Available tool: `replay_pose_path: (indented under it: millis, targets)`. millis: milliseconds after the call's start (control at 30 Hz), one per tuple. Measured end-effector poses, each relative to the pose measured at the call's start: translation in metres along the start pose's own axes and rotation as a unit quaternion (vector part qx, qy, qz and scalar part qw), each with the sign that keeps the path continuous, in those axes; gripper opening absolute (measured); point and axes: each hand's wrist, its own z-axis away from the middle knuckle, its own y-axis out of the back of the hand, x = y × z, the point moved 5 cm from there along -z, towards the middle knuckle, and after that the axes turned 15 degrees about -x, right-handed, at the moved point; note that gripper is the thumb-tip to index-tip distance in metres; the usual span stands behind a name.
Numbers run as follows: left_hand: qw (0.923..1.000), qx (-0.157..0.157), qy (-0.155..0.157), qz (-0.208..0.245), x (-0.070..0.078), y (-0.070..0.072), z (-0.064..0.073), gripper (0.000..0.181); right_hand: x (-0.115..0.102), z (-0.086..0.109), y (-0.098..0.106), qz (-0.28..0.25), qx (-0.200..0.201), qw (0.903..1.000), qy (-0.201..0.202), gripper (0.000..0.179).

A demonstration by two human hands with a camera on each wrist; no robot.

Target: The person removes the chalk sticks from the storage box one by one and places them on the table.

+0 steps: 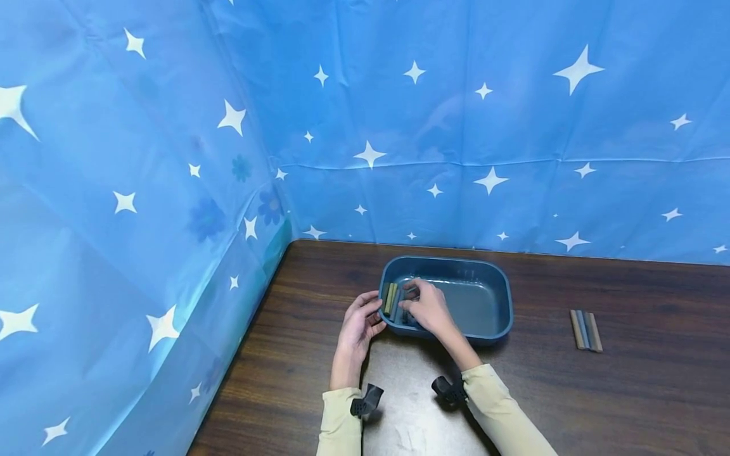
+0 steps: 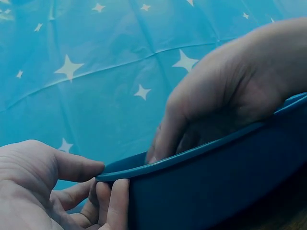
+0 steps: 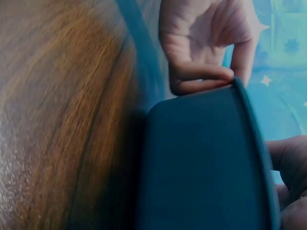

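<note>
A dark blue rectangular basin (image 1: pixel 476 304) sits on the table. At its left end my left hand (image 1: pixel 356 324) pinches the rim, thumb on top and fingers against the outer wall, as the left wrist view shows. My right hand (image 1: pixel 428 309) reaches down inside that same end, thumb and fingers bent round a blue-grey stick (image 1: pixel 397 305). Beside it, against the left wall, lie yellow-green sticks (image 1: pixel 390 298), side by side. In the wrist views the basin wall hides the right hand's fingertips and the sticks.
To the right of the basin, a small row of grey-brown and blue sticks (image 1: pixel 585 330) lies on the brown wooden table (image 1: pixel 656 380). A blue curtain with white stars (image 1: pixel 428 126) hangs along the table's back and left edges.
</note>
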Motion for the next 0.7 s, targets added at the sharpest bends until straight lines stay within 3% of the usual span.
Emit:
replay_pose_path:
  millis: [200,500,700]
  targets:
    - [1.0,-0.001,-0.002,0.004,0.002,0.0,-0.002,0.019,0.004,-0.007,0.002,0.006,0.011,0.9993,-0.034,0.041]
    - [1.0,0.006,-0.001,-0.002,0.002,0.0,0.0,0.021,0.007,-0.016,-0.008,0.035,-0.054,0.9944,-0.084,0.056]
    - [1.0,0.001,-0.007,-0.004,0.002,-0.001,0.0,0.021,0.007,-0.023,-0.013,0.02,-0.062,0.994,-0.088,0.059]
